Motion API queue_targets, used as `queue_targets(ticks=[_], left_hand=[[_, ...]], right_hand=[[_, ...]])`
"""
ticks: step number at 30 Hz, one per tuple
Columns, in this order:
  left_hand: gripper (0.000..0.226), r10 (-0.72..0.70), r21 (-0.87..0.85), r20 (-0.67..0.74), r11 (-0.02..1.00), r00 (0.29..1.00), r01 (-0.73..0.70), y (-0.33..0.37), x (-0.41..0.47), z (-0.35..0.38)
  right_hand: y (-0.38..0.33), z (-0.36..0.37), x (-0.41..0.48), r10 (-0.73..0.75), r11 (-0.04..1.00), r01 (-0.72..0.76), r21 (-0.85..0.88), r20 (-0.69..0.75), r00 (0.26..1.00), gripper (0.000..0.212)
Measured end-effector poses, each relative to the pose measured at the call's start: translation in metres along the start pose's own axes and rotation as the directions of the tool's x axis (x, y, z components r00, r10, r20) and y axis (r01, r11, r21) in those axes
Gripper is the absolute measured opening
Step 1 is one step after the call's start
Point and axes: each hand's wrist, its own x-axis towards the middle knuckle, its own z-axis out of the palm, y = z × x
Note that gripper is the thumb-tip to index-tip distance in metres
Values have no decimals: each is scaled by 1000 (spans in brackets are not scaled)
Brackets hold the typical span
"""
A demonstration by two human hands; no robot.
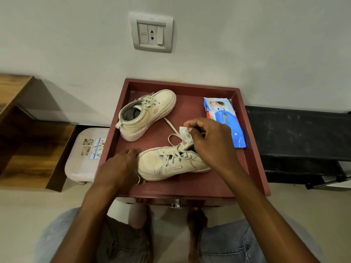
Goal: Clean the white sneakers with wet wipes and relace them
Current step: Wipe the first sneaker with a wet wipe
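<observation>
two off-white sneakers, scuffed and greyish with pale pink soles, sit on the dark red, rimmed worktop (190, 185). the near sneaker (167, 164) points its toe left, its laces slack, and one flat lace (171, 126) trails toward the far sneaker (152, 111), which is laced. the left hand (119, 166) curls round the near sneaker's toe. the right hand (209, 141) pinches one crumpled white wipe (185, 133) at its collar. one glossy blue pack (226, 122) lies flat near the right rim.
</observation>
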Motion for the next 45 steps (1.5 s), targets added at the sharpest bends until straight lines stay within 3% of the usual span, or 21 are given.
queue_targets(ticks=[4,8,13,16,21,25,30,34,37,40,42,45], left_hand=[[75,57,-244,-83,967,995,-76,-8,-1,-3],[70,78,-571,-102,812,992,-122,-9,-4,-7],[77,104,-743,-161,642,982,-190,-3,-5,-9],[85,119,-755,-197,615,973,-228,5,-8,-10],[83,123,-683,-314,660,941,-314,8,-8,-6],[78,133,-646,-359,679,924,-349,6,-8,-7],[72,146,-585,-440,702,886,-406,10,-10,-9],[79,136,-585,-436,708,890,-395,10,-11,-9],[81,157,-601,-401,698,902,-389,7,-10,-7],[86,162,-604,-397,695,903,-390,6,-10,-6],[83,150,-609,-405,692,902,-389,7,-10,-7],[82,151,-572,-432,716,889,-400,7,-9,-6]], right_hand=[[-2,10,-2,-23,999,24,-21,28,999,19],[-7,24,-6,-89,995,90,-46,32,996,15],[-21,50,-13,-190,981,193,-27,97,977,17],[-29,55,-18,-225,969,235,-81,122,967,21],[-42,47,-32,-277,954,295,-51,222,935,30],[-48,50,-50,-387,854,472,-219,337,858,30],[-53,56,-44,-465,735,556,-388,308,830,31],[-57,57,-29,-386,780,436,-449,204,900,19],[-50,49,-14,-226,856,264,-443,137,964,25],[-35,44,0,-80,944,109,-311,105,991,23],[-39,45,-5,-169,946,197,-256,127,977,25],[-57,53,-24,-345,866,412,-284,258,902,24]])
